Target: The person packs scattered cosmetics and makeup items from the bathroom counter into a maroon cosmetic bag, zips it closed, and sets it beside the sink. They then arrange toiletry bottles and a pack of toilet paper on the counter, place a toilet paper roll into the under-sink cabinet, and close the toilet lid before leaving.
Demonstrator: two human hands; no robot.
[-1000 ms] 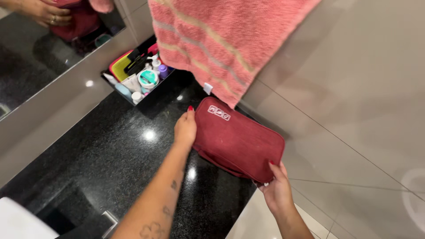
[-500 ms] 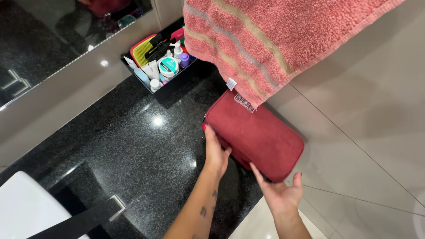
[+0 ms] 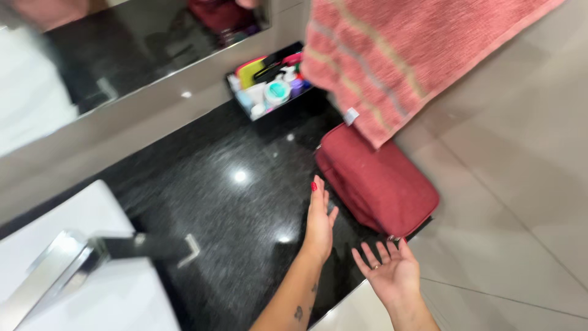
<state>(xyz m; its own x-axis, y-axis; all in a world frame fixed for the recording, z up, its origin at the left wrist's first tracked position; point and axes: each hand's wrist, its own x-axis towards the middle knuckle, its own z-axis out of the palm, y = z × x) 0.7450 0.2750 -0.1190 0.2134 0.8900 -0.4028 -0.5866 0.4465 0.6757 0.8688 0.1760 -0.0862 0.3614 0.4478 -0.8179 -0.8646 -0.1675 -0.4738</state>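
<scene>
Leftmost, a white basin (image 3: 55, 245) and chrome tap (image 3: 92, 254) sat in the black stone counter (image 3: 202, 202). The left hand (image 3: 320, 222) was open, empty, just beside the red pouch (image 3: 380, 181); the right hand (image 3: 392, 273) was spread, palm up, holding nothing. The pouch lay flat by the wall under a hanging pink towel (image 3: 404, 55), apparently overhanging the counter edge; a nudge might tip it off

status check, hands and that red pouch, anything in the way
Left hand open, beside red pouch, not gripping. Right hand open, palm up, empty. Pouch lies on black counter, pink towel overhanging it.
</scene>
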